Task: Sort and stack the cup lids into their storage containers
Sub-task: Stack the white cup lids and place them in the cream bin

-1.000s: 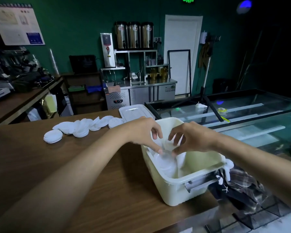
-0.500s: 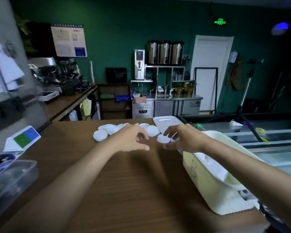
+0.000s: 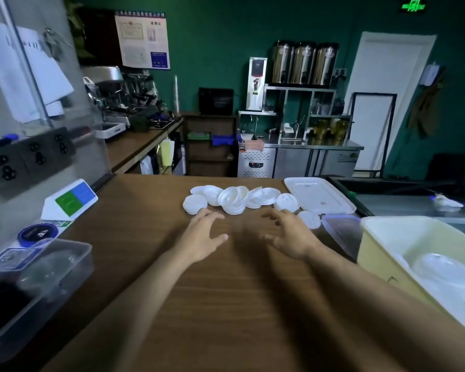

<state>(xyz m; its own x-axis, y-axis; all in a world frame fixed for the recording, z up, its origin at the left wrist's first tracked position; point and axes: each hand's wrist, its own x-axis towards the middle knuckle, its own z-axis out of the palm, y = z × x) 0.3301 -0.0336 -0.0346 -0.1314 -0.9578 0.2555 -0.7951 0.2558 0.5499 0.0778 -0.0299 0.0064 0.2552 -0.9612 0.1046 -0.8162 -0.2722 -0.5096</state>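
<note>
Cup lids (image 3: 236,199): white, heaped in a row on wooden counter (image 3: 226,291), just beyond both hands. Left hand (image 3: 203,234), right hand (image 3: 289,234): fingers spread, empty (hovering). Cream bin (image 3: 381,253): near right.

no lettering can be read for certain: the lit green sign (image 3: 411,7) high on the wall, the wall poster (image 3: 142,40) and the green and blue card stand (image 3: 73,198) on the counter (image 3: 226,296) are too blurred.
</note>
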